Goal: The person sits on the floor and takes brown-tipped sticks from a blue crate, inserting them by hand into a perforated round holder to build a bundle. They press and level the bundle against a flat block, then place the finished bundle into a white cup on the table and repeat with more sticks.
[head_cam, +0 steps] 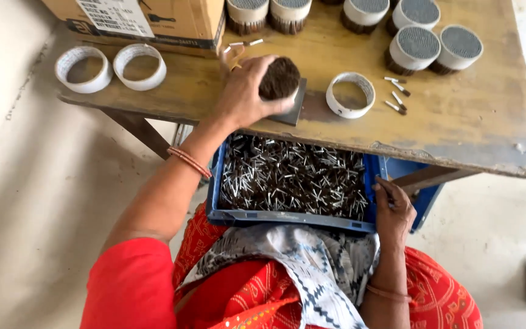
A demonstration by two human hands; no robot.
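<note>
My left hand (245, 91) grips a round dark-brown bundle of small sticks (280, 78) and presses it down on a dark flat plate (295, 106) on the wooden table (458, 128). My right hand (394, 213) rests on the right rim of a blue plastic crate (275, 217) on my lap, its fingers curled over the edge. The crate is full of several thin white-and-dark sticks (293, 180). An empty white ring (350, 95) lies on the table just right of the bundle.
Two empty white rings (83, 68) (139, 66) lie at the table's left end beside a cardboard box (147, 21). Several filled ringed bundles (418, 49) stand along the far edge. Loose sticks (397, 96) lie near the middle ring. A patterned cloth (299, 262) covers my lap.
</note>
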